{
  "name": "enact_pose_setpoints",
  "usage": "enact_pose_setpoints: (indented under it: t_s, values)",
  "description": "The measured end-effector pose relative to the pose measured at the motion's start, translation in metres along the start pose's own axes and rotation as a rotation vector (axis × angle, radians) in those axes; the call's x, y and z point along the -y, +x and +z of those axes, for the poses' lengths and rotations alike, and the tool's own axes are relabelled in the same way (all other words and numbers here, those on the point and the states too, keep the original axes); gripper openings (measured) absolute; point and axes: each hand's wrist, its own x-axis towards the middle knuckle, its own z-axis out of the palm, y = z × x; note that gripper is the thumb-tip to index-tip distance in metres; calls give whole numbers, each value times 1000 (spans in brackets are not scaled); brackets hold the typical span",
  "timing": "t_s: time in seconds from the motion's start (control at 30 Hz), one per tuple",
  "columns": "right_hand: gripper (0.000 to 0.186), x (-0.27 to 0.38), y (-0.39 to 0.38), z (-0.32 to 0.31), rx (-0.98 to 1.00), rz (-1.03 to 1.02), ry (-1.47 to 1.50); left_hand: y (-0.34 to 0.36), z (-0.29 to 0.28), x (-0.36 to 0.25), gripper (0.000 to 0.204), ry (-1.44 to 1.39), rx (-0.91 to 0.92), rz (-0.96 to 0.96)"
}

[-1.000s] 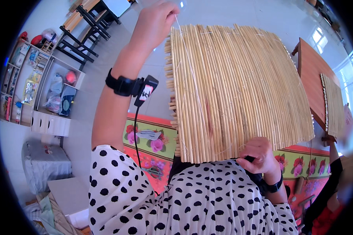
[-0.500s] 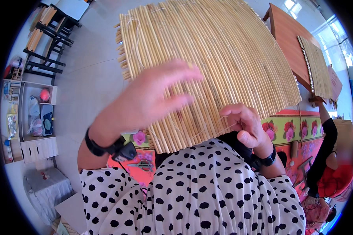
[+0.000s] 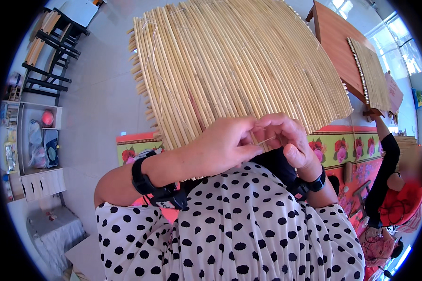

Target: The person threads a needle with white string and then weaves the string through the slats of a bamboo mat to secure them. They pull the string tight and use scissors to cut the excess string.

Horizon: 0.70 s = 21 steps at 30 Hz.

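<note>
Pale floor fills the background, with a shelf unit (image 3: 35, 140) of small coloured things at far left and dark folding frames (image 3: 51, 51) above it. Left hand (image 3: 220, 147) has dropped from high at the mat's top edge, where it was a second ago, to the near edge, arm crossing over the polka-dot lap; black wristband (image 3: 147, 180) on it. Its fingers are now curled shut, tips pinched together against those of the other hand. Between the two a thin pale thread (image 3: 267, 139) shows, short and taut; which hand actually grips it I cannot tell. Reed mat (image 3: 234, 65) stands tilted over the knees, its lower edge tucked behind both hands, loose stick ends jutting on its left side. It has swung leftward in view since earlier. Right hand (image 3: 288, 138) has risen from under the mat's bottom edge to meet the left, fingers bent in a close pinch, thumb out. Judged from this, the long pull looks finished and fine work at the near edge, likely knotting or tightening, is under way. Flowered cloth (image 3: 342, 147) lies beyond, a wooden table (image 3: 335, 42) with a second mat (image 3: 370, 75) further right, and another person (image 3: 394, 187) seated at the far right edge
</note>
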Motion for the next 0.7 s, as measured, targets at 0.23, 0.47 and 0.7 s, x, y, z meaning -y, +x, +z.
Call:
enact_pose_setpoints:
  t_s: [0.23, 0.47, 0.7]
  values:
    - [31, 6, 8, 6, 8, 66, -147, -35, -29, 4, 7, 349, -174, 78]
    - [25, 23, 23, 29, 50, 110, -609, -51, -37, 29, 6, -254, -337, -12]
    - [15, 22, 30, 33, 163, -50, -650, -67, -50, 32, 7, -515, -350, 102]
